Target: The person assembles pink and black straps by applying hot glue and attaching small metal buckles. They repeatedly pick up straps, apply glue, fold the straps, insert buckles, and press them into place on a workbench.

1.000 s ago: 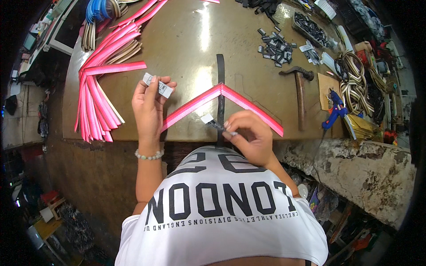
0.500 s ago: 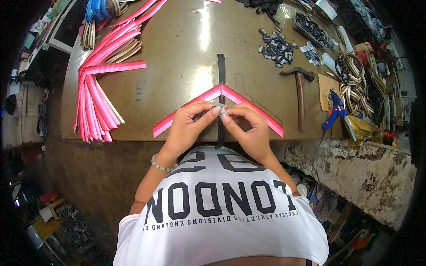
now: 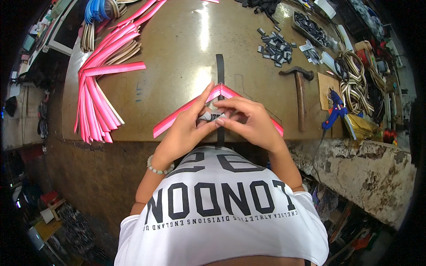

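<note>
I'm seeing a hammer [image 3: 301,102] on my desk [image 3: 177,53], right side | blue glue gun [image 3: 338,111] right by a brown card [image 3: 325,94] | messy striped coils [image 3: 355,86] past those | blue bundle [image 3: 95,11] way up far left

Brown tabletop [image 3: 177,44], glossy, light glare at upper centre. Centre: black strip [image 3: 220,66] lying lengthwise, reaching near edge; folded pink strip [image 3: 177,114] crossing it, peak upward, partly covered. Left: pink strips [image 3: 92,102] heaped, overlapping; beige strips [image 3: 125,52] beside them. Upper left: blue coil [image 3: 94,11]. Upper right: loose pile of small black pieces [image 3: 274,48]; container [image 3: 305,34] filled with similar pieces. Right: hammer [image 3: 301,99], head toward top; brown sheet [image 3: 325,91]; blue glue gun [image 3: 336,111]; coiled striped cords [image 3: 356,86].
</note>
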Demonstrator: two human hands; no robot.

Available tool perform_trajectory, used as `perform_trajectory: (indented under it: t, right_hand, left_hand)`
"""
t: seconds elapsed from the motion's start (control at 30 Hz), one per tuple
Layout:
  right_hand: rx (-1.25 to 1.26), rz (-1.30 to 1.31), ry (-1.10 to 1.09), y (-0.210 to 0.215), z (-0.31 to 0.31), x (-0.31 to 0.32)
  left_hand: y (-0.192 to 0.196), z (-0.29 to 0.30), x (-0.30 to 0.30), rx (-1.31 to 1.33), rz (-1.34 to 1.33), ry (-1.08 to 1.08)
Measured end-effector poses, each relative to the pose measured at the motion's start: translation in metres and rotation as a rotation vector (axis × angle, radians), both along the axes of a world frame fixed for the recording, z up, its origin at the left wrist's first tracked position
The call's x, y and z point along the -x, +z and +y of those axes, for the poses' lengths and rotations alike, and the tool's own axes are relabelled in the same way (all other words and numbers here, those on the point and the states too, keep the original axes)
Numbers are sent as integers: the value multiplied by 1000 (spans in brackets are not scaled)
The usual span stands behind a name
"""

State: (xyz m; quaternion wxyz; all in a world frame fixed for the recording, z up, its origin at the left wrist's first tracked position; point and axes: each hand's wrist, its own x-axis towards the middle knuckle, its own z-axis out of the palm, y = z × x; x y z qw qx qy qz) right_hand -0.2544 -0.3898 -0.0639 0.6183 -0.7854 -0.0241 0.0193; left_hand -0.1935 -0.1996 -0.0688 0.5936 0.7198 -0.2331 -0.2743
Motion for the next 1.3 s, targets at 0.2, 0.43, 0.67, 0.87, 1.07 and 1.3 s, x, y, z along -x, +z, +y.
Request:
perform_trajectory:
  t: [0.2,0.43,0.67,0.87,1.07,1.3]
  right_hand:
    - [-215,154,-140,-8,6,-7]
    - [-435,94,-344,-19,31,-6]
    - [-223,68,-275,-14,20,-8]
    - [-371,172,-202,-15,15,-12]
    - [-395,196,-203,-18,14,-11]
    - [-423,165,-181,-18,11,-8]
  left_hand:
    - [-1,1,-4,-29,-70,104]
    - [-18,-3,-12,50,115,210]
    - [-17,-3,-15,-6,-145,260]
    - [-15,-5,-11,0,-101,289]
    - [-18,-3,-11,41,-77,325]
    - [-17,-4,-10,68,-80,307]
